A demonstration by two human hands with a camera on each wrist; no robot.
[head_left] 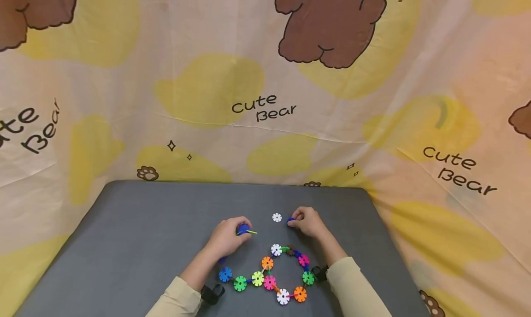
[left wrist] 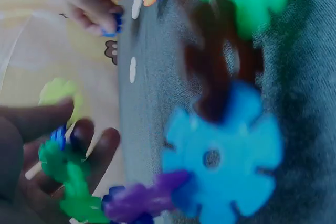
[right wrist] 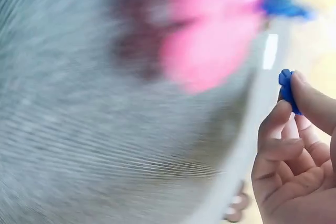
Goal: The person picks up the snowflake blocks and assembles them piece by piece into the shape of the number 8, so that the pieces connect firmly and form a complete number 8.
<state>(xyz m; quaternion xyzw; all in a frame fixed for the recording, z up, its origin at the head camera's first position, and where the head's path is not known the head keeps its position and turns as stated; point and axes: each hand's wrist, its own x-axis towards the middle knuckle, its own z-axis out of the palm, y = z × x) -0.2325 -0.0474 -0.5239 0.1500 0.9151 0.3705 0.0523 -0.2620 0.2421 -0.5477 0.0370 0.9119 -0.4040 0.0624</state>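
My left hand (head_left: pixel 227 236) pinches the free end of a chain of notched plastic snowflake discs. A blue disc (head_left: pixel 243 229) and an edge-on yellow-green disc (head_left: pixel 252 232) show at its fingertips. In the left wrist view, green discs (left wrist: pixel 79 182), a purple disc (left wrist: pixel 142 202) and a light blue disc (left wrist: pixel 223 158) follow down the chain. Between thumb and forefinger, my right hand (head_left: pixel 308 221) pinches a single blue snowflake disc (right wrist: pixel 287 92), apart from the chain. A loose white snowflake disc (head_left: pixel 277 217) lies on the table between the hands.
Nearer the body, the chain continues into a ring of linked discs, with an orange disc (head_left: pixel 300 294) and a green disc (head_left: pixel 308 278). Both forearms flank it over the grey table (head_left: pixel 137 243). A printed curtain (head_left: pixel 199 86) hangs behind the table.
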